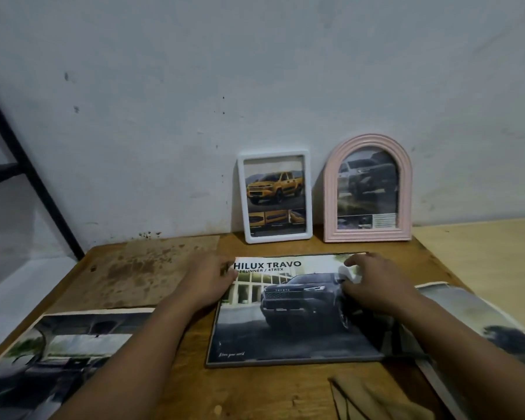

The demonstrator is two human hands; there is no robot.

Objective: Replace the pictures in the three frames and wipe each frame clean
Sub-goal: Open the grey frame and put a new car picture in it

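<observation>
Folded cloth (373,398) waits nearest. Left hand (208,281) lies flat on the brochure (288,313); right hand (373,283) pinches something white. Hold the page steady, lifting slowly. Frames (275,197) lean against the wall.

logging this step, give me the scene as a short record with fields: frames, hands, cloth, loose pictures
standing frames: white frame with a yellow truck picture and pink arched frame, both leaning on the wall
flat frame: large frame lying on the table, HILUX TRAVO picture in it
left hand: resting on that frame's left edge
right hand: pinching a white piece at the picture
cloth: near table edge, untouched
loose pictures: one left, one right
</observation>
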